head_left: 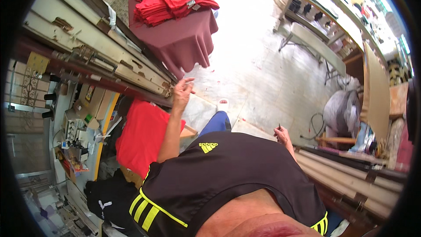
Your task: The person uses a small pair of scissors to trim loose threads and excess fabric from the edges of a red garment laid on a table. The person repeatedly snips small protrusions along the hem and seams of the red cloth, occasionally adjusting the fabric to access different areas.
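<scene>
My left hand (182,93) is raised beside the worn door frame, its fingers loosely bent and apart, with nothing in them. Just beyond it hangs the edge of a maroon cloth (175,46) draped over a table, topped by a pile of folded red garments (169,0). Lower down, next to my left forearm, lies a red cloth (142,134). My right hand (283,135) is closed at my right side, away from any surface. A small dark pointed thing (279,127) sticks up from its fingers; its kind is too small to make out.
A worn door frame (101,59) runs along my left, and another rail (351,184) lies at right. Pale floor tiles (245,61) stretch ahead. On the right are a folding-leg bench (313,46), a workbench, a plastic-wrapped bundle (342,112) and a cable (312,127) on the floor.
</scene>
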`<state>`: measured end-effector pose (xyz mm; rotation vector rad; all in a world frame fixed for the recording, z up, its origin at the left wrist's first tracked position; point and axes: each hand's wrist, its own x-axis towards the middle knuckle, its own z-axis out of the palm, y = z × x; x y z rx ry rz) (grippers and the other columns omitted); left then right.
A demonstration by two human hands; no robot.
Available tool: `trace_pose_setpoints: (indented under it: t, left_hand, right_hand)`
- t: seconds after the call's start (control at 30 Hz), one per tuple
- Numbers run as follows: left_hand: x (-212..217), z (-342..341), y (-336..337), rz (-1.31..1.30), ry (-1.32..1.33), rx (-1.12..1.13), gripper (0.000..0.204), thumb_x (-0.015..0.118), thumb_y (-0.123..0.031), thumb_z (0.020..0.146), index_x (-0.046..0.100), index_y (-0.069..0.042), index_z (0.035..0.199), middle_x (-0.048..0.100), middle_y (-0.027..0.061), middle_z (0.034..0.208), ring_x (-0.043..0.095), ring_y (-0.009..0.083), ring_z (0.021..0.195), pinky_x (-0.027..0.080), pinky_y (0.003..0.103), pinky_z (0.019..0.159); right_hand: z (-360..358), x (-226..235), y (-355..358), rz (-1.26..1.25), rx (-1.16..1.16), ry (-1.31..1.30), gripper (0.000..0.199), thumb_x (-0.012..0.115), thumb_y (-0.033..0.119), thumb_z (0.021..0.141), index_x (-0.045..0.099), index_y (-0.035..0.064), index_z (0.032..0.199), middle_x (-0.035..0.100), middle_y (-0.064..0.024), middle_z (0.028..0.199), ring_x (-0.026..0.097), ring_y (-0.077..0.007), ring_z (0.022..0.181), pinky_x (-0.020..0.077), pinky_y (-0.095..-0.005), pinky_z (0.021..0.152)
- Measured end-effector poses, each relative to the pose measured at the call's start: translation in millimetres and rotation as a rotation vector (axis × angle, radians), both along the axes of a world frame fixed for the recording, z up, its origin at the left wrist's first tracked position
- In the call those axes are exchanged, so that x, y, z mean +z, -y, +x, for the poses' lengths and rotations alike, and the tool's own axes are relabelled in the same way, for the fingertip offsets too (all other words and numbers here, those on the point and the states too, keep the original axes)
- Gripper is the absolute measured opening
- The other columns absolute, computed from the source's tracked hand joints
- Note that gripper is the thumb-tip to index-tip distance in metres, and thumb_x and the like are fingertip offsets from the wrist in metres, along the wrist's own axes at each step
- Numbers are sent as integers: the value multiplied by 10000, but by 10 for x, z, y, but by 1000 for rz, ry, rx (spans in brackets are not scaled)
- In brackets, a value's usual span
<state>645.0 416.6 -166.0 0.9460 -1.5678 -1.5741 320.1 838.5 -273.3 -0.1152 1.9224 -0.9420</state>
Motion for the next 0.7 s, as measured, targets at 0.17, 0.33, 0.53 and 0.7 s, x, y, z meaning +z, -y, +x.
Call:
trace_pose_setpoints:
  t: [0.17, 0.33, 0.53, 0.7]
  left_hand:
    - [547, -727, 1005, -173, -53, 248, 178, 623, -145, 992, 678, -57, 1136, 596, -68, 770, 493, -1, 638, 400, 170, 592]
    - [1048, -1755, 1885, -249, -170, 414, 185, 644, -127, 976, 677, -39, 1136, 569, -58, 746, 476, 8, 630, 387, 176, 577]
    - [1177, -2931, 3045, -539, -29, 382, 167, 681, -98, 939, 697, -10, 1080, 623, -3, 801, 552, 60, 718, 475, 220, 696]
    - [1105, -3453, 3679, -659, 208, 514, 153, 696, -83, 911, 704, 2, 1039, 705, 95, 903, 659, 139, 817, 532, 287, 783]
  right_hand:
    - [-1161, -736, 767, -72, 124, -46, 205, 658, 245, 887, 620, 62, 973, 640, -61, 732, 514, -126, 519, 405, -293, 451]
    - [-2529, -856, 1575, 68, 283, -160, 215, 647, 253, 891, 635, 49, 957, 649, -66, 731, 546, -143, 554, 433, -308, 503]
    - [-3785, -830, 2674, 116, 371, -216, 234, 634, 262, 895, 653, 33, 938, 660, -71, 730, 583, -163, 596, 465, -325, 564]
    - [-4772, -775, 4039, 58, 544, -309, 256, 624, 270, 898, 668, 19, 922, 669, -76, 729, 614, -180, 631, 492, -340, 615]
